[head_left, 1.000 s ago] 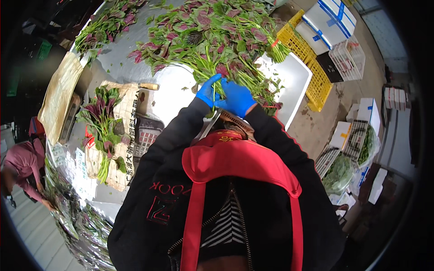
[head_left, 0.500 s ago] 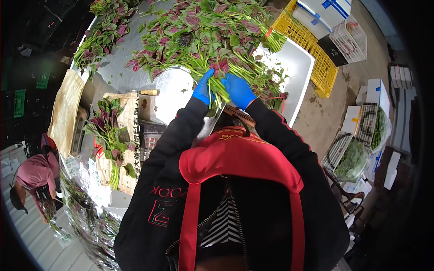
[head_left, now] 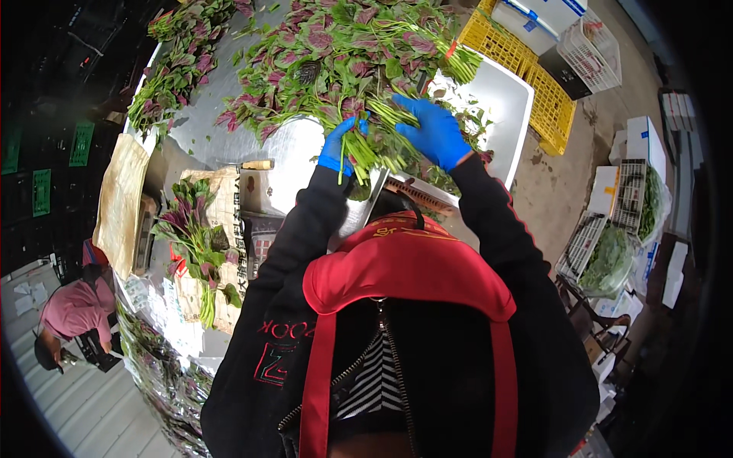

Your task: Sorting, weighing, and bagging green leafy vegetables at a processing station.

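Note:
A large heap of red-and-green amaranth point(head_left: 328, 57) covers the far part of the metal table point(head_left: 200, 114). My left hand point(head_left: 337, 149), in a blue glove, is closed around a bunch of amaranth stems point(head_left: 363, 151), their cut ends pointing toward me. To its right, my blue-gloved right hand point(head_left: 438, 133) has its thumb and fingers around more stems at the heap's near edge. Those stems partly hide its fingertips. A separate amaranth bunch point(head_left: 200, 229) lies on brown printed paper at the left. Behind it rests a tool with a wooden handle point(head_left: 258, 164).
A white tray point(head_left: 513, 114) is beside the heap, with yellow crates point(head_left: 551, 107) beyond it. More amaranth point(head_left: 179, 65) lies at the table's far left. Crates and bagged greens point(head_left: 611, 263) stand at the right. Another person point(head_left: 76, 309) bends over at the lower left.
My right hand has moved right and slightly outward from my left, now around stems there. The left hand keeps its bunch. The person at the lower left has shifted, and the view has moved slightly.

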Motion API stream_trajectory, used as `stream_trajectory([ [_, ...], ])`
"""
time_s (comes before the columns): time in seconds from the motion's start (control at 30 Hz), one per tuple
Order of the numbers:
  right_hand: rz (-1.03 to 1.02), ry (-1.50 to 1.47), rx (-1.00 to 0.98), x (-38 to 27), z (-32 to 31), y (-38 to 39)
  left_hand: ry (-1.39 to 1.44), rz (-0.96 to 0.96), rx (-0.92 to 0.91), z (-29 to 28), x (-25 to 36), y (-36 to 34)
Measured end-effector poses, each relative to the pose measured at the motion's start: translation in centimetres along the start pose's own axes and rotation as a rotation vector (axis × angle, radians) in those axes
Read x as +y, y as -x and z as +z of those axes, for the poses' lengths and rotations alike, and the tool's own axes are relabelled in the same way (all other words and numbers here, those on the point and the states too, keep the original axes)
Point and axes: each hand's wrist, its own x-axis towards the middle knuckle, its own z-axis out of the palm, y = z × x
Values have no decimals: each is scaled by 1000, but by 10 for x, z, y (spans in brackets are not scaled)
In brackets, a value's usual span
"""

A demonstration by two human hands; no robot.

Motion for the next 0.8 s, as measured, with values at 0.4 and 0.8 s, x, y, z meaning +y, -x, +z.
stream_trajectory([
  [0.4,-29,589,37,43,74,-31,-385,595,32,142,133,71],
  [0.8,28,353,101,37,43,-11,-403,456,-99,231,57,30],
])
